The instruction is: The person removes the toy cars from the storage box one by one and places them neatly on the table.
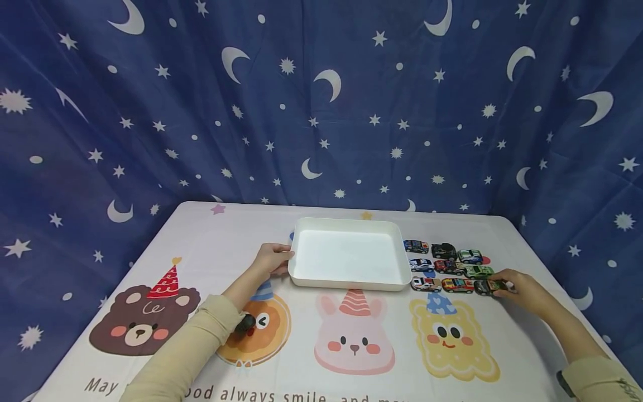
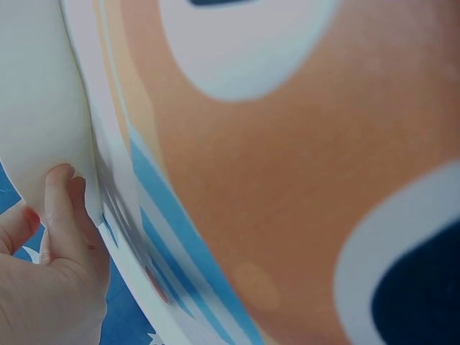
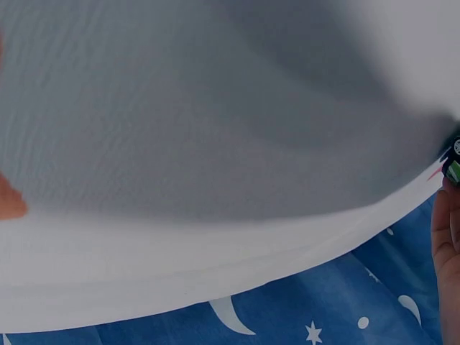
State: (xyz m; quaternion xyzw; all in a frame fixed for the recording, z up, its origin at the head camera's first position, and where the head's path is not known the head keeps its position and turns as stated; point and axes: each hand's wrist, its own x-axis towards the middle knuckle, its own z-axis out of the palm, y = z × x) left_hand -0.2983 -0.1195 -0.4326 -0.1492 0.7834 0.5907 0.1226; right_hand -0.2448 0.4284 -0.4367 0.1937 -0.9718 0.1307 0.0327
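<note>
A shallow white tray (image 1: 301, 277) sits mid-table with nothing in it. My left hand (image 1: 283, 259) holds its left wall; in the left wrist view the fingertips (image 2: 61, 188) press against the white tray wall (image 2: 39, 108). To the right of the tray, several toy cars (image 1: 447, 267) stand in neat rows. My right hand (image 1: 504, 286) pinches the dark toy car (image 1: 486, 287) at the front right corner of that group. In the right wrist view only a sliver of this dark toy car (image 3: 453, 159) and a fingertip (image 3: 445, 251) show at the right edge.
The table wears a white cloth printed with a bear (image 1: 143, 318), a rabbit (image 1: 354, 335) and a yellow figure (image 1: 452, 340). A blue curtain (image 1: 321, 100) with moons and stars hangs close behind and at both sides. The table's right edge (image 1: 577, 301) lies near my right hand.
</note>
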